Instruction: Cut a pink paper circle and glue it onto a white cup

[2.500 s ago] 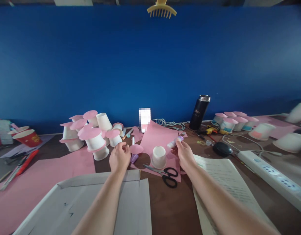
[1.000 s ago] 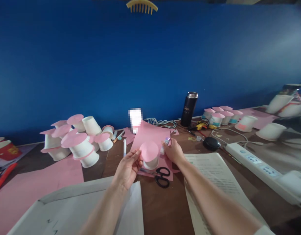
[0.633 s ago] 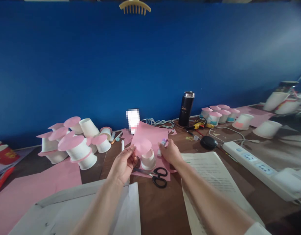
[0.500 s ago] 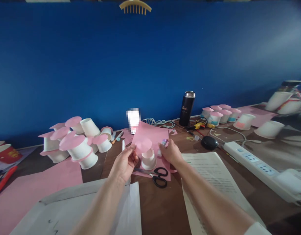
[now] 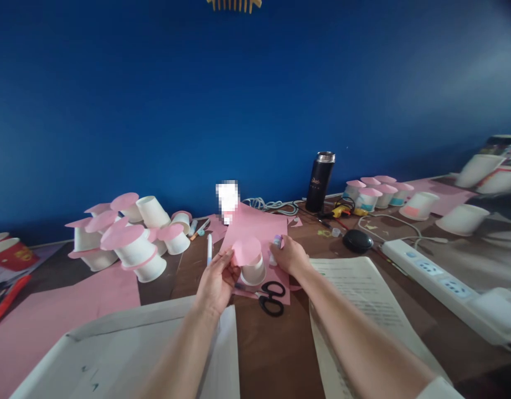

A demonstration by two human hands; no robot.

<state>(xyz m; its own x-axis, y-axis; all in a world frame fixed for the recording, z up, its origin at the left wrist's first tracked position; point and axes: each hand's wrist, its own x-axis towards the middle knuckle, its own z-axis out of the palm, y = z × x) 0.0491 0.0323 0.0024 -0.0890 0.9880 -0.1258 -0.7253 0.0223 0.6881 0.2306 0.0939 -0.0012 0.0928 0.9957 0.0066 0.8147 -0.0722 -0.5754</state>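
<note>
My left hand [image 5: 217,280] pinches the left edge of a pink paper circle [image 5: 247,251]. The circle lies over the top of an upside-down white paper cup [image 5: 254,274] and hides part of it; whether they touch I cannot tell. In my right hand [image 5: 292,256], just right of the cup, is a small white-and-purple glue stick [image 5: 275,247]. Scissors with black handles [image 5: 272,298] rest in front of the cup, their blades partly on a pink sheet [image 5: 259,221].
At the left stand stacked white cups with pink discs [image 5: 130,249]. Farther right are a black flask [image 5: 320,182], more pink-topped cups [image 5: 369,198], a black round case [image 5: 357,241] and a power strip [image 5: 438,277]. Printed pages [image 5: 346,288] lie by my right forearm.
My left hand has moved slightly right with the pink circle, which now covers more of the cup's top. My right hand stays almost in place with the glue stick.
</note>
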